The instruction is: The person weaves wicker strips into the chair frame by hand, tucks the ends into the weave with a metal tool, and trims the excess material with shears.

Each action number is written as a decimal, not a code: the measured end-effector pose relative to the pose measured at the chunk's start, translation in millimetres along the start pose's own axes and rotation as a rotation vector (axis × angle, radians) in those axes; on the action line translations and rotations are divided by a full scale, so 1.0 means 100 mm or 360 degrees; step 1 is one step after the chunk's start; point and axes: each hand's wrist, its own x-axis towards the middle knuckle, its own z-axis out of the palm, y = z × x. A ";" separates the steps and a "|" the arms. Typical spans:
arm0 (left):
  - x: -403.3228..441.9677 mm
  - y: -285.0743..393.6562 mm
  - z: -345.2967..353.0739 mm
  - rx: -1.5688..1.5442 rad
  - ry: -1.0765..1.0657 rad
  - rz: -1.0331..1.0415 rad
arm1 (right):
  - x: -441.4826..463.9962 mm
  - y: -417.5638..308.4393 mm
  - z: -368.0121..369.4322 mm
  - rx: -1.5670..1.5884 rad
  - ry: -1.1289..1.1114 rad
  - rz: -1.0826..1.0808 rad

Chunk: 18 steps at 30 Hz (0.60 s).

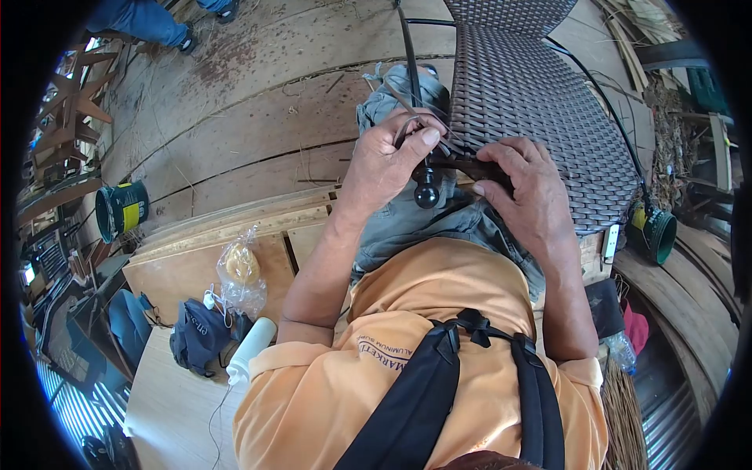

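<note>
A dark brown woven chair point(540, 117) with a black metal frame lies across my lap. My left hand point(392, 157) is closed, with thumb and fingers pinching a thin brown rattan strip point(403, 102) that loops up beside the black frame tube point(410, 55). Just below the pinch, a round black ball-shaped end point(425, 194) sticks out from the frame. My right hand point(526, 184) curls around a dark, wrapped-looking frame bar point(470, 166) at the near edge of the weave. Its fingers partly hide the bar.
Green buckets stand on the left point(121, 210) and right point(652, 233). Beside me on the wooden bench are bread in a plastic bag point(241, 265), a dark blue cap point(200, 335) and a white cylinder point(251, 350). Another person's legs point(145, 23) show at upper left.
</note>
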 end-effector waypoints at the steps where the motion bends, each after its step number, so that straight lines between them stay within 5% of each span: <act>1: 0.00 0.01 -0.02 -0.0001 -0.0036 0.0008 | 0.00 0.00 -0.01 0.0021 -0.0006 0.0014; 10: 0.08 0.10 -0.20 0.0149 -0.0305 -0.0223 | 0.05 -0.01 0.01 0.0133 -0.0038 0.0108; 14: 0.12 -0.12 -0.17 0.0168 -0.0203 0.0021 | 0.04 -0.02 0.02 0.0128 -0.0045 0.0134; 18: 0.13 -0.07 -0.13 0.0246 -0.0150 -0.0086 | 0.04 -0.02 0.03 0.0090 -0.0048 0.0134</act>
